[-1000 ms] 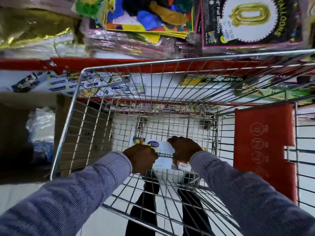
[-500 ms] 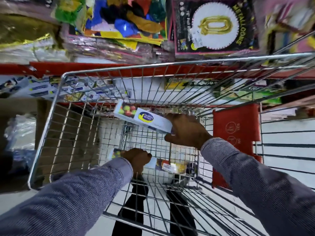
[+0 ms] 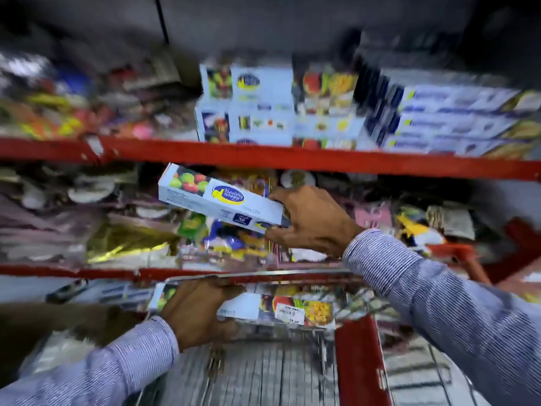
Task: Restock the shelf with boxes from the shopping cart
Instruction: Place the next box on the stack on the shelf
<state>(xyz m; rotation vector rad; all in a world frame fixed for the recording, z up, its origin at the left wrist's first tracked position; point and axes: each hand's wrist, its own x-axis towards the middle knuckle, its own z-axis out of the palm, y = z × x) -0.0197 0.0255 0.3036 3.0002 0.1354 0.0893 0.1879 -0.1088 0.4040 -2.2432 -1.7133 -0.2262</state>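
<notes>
My right hand [image 3: 310, 221] grips one end of a long white wrap box [image 3: 219, 199] with fruit pictures and a blue-and-yellow logo, held tilted in the air just below the red upper shelf edge [image 3: 292, 158]. My left hand [image 3: 196, 310] holds a second, similar box [image 3: 281, 310] low over the wire shopping cart [image 3: 263, 373]. On the upper shelf stands a stack of matching white boxes [image 3: 248, 106]. The whole view is blurred by motion.
Longer blue-and-white boxes [image 3: 448, 124] lie stacked to the right on the upper shelf. Party goods and balloon packs [image 3: 131, 238] fill the middle shelf behind the raised box. A red plastic cart flap [image 3: 360, 361] hangs at the lower right.
The view has swung up from the cart to the shelves. My right hand has lifted its box higher, toward the upper shelf. My left hand has raised a second box out of the cart.
</notes>
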